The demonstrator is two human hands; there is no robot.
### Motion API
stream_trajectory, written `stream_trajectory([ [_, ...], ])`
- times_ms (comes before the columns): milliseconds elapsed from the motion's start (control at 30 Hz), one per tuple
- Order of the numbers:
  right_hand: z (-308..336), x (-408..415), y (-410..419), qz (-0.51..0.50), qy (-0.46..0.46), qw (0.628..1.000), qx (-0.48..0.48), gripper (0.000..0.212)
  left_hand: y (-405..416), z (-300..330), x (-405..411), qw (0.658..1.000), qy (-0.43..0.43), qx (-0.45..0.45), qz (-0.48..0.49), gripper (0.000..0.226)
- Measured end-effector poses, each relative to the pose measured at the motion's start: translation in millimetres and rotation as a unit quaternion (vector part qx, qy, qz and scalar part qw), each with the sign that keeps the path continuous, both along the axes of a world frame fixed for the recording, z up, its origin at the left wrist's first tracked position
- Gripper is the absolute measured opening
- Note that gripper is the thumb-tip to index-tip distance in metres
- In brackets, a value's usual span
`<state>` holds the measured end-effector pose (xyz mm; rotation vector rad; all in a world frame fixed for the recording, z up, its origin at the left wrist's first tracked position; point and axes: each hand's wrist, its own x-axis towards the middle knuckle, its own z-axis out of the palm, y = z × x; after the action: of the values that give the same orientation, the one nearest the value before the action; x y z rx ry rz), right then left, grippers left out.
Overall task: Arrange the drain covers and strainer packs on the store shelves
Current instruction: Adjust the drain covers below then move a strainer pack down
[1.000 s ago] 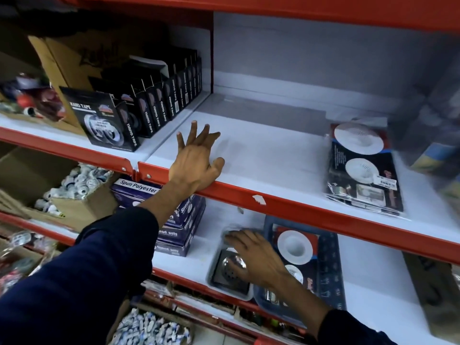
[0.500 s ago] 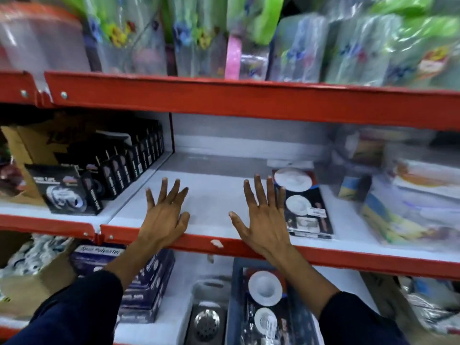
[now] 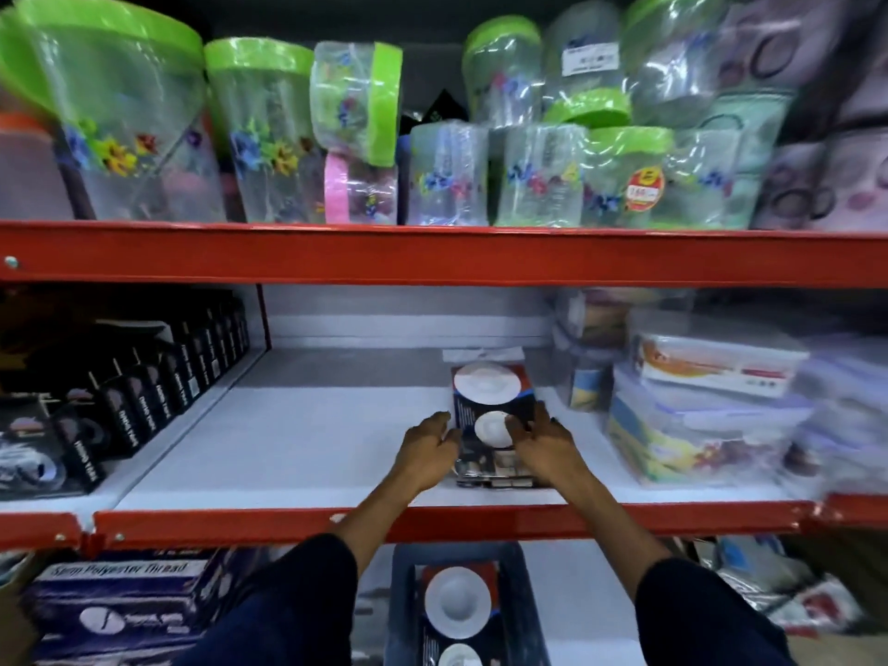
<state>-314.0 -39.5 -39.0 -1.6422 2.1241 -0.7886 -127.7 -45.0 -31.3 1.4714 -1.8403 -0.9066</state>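
Gripping strainer pack (image 3: 485,384) on shelf (image 3: 288,449), left hand (image 3: 427,451) and right hand (image 3: 545,447) fingers closed on its sides.

White middle shelf (image 3: 298,449) is bare left of the strainer pack (image 3: 495,420), open all the way to the black tape boxes (image 3: 144,396) at far left. Right of the pack, stacked food containers (image 3: 706,406) stand near, leaving a narrow gap. Red shelf beam (image 3: 432,254) caps the room above the pack.
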Motion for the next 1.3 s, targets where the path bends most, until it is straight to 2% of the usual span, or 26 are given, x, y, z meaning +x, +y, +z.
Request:
stream_trajectory([
  [100,13.1,-11.9,13.1,0.023,-0.068,0.997,-0.04,0.037,-1.0,5.8,-12.4,0.998,0.049,0.002,0.043,0.039],
  [200,26.5,-16.2,29.0,0.026,-0.072,0.99,-0.121,0.021,1.0,8.8,-9.0,0.988,0.126,-0.029,0.08,0.009],
  [267,33.3,-17.3,42.8,0.032,-0.085,0.983,-0.163,0.025,5.5,10.9,-3.9,0.977,0.191,-0.024,0.094,0.019],
  [333,35.0,-17.7,59.6,0.027,-0.143,0.969,-0.198,0.032,16.0,12.1,2.0,0.962,0.258,-0.003,0.088,0.021],
  [400,30.0,-16.9,78.5,0.027,-0.21,0.951,-0.225,0.04,32.0,12.5,9.8,0.95,0.303,0.022,0.076,0.034],
  [467,19.4,-17.6,96.4,0.044,-0.266,0.932,-0.242,0.046,53.5,13.7,19.4,0.944,0.32,0.037,0.072,0.046],
  [567,-2.0,-23.1,123.1,0.096,-0.28,0.922,-0.248,0.057,86.9,7.0,31.9,0.945,0.317,0.064,0.051,0.05],
  [700,-37.0,-29.4,144.0,0.153,-0.267,0.933,-0.187,0.067,119.3,-21.3,38.4,0.951,0.288,0.096,0.063,0.045],
  [967,-106.0,-31.7,164.2,0.193,-0.273,0.942,-0.038,0.053,151.5,-88.4,40.9,0.948,0.246,0.168,0.112,0.033],
  [1067,-133.1,-31.5,169.6,0.212,-0.247,0.944,0.054,0.065,162.5,-119.4,41.0,0.943,0.216,0.216,0.133,0.027],
  [1300,-203.0,-37.1,175.6,0.248,-0.237,0.899,0.273,0.061,187.7,-186.8,38.3,0.913,0.169,0.319,0.192,0.021],
])
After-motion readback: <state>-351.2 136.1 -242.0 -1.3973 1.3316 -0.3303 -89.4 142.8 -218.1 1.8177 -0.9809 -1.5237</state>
